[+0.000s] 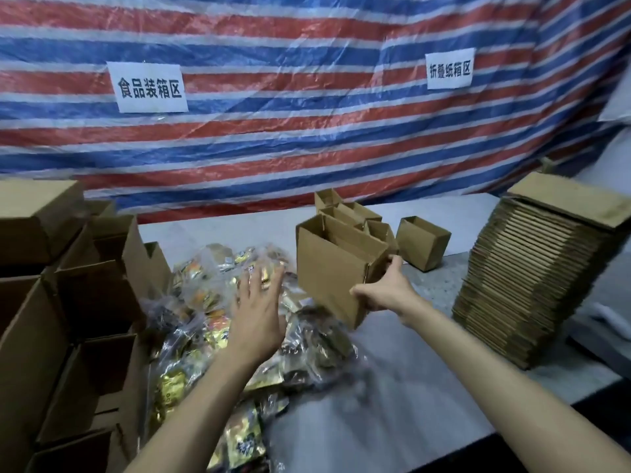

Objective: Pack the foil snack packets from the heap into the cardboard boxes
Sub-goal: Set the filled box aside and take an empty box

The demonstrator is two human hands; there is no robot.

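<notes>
Far left, open cardboard boxes (85,302) stand crowded on the counter (392,387). Above them, a paper sign (149,87) on the striped tarpaulin (307,148) reads 食品装箱区. At centre lies the heap of foil snack packets (205,302), partly inside clear plastic bags; their print is too blurred to read. The left hand (256,312) hovers over the heap, fingers straight and spread, holding nothing. The packets look light, crinkly and slippery, so are probably best pinched at a sealed edge. The right hand (382,288) grips the side wall of a tilted, empty box (327,268), apparently light and stiff. A second sign (450,69) reads 折叠纸箱区 above a stack of flattened boxes (532,285).
</notes>
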